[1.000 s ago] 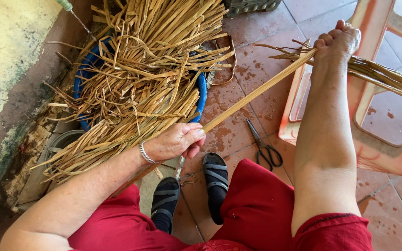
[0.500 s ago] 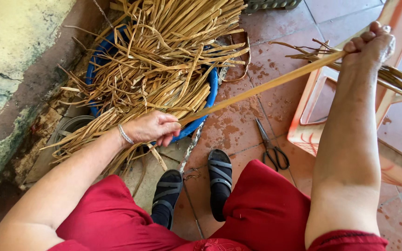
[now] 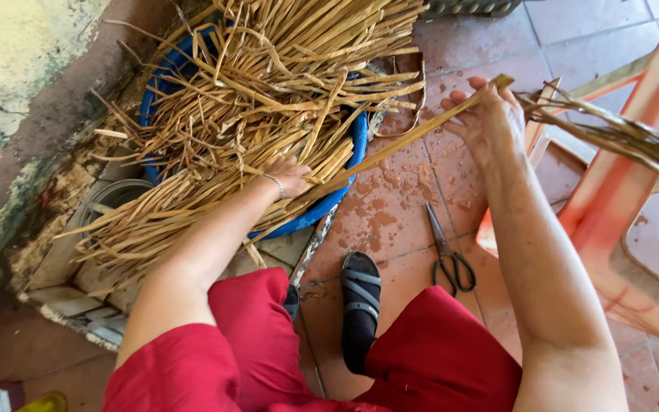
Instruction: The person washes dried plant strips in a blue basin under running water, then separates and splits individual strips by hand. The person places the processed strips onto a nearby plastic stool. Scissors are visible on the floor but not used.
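Item: one long flat strip (image 3: 413, 133), tan, drawn taut between our two hands.

Right hand (image 3: 490, 122): raised over the wet tiles (image 3: 390, 206), fingers pinching the strip's far end, which pokes out just past them.

Left hand (image 3: 290, 177): down at the edge of the heap (image 3: 268, 99), closed on the strip's near end; its fingers are partly buried among loose strips, so we cannot tell the exact grip.

Stock: the heap fills and overflows a blue basin (image 3: 345, 194), so we judge most of the material unhandled. A smaller bundle (image 3: 612, 137) lies across the orange stool (image 3: 634, 229), beside our right hand, perhaps the finished share.

Also present: scissors (image 3: 448, 252) on the tiles below the strip, untouched, between our sandal (image 3: 360, 297) and the stool.
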